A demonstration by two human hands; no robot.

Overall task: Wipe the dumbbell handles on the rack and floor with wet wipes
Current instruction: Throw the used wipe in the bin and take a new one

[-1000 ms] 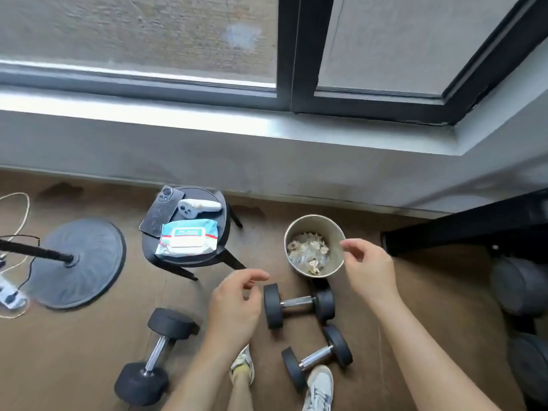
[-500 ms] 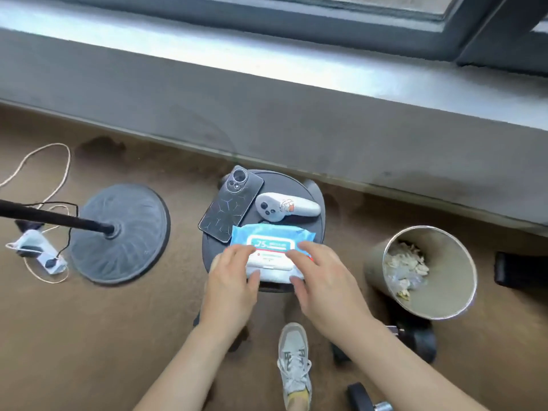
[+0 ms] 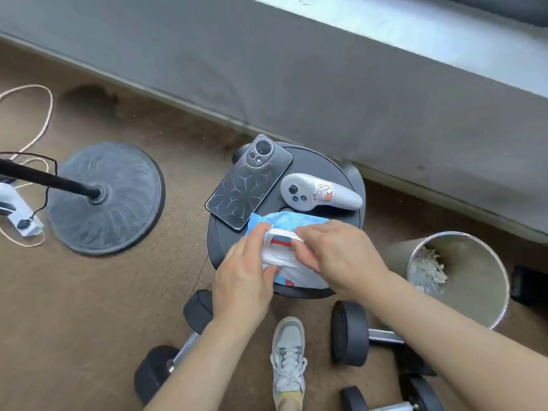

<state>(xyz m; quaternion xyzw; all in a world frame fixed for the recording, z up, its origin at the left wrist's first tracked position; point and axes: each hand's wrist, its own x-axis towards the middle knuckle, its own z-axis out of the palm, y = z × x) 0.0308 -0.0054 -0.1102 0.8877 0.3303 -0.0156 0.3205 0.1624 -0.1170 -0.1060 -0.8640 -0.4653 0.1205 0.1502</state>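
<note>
Wiping is seemingly not yet beginning: the left grip [image 3: 243, 277] is clasping the pack [image 3: 284, 221] on the stool [image 3: 321, 163], and the right grip [image 3: 335, 253] is pinching its lid [image 3: 277, 232]. No wipe is showing, and dumbbells [image 3: 350, 332] are lying just below both grips.

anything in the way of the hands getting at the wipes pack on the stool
Nothing visible. The left hand and right hand both grip the wipes pack on the stool. The phone and white controller lie behind it, toward the wall, clear of the hands.
</note>
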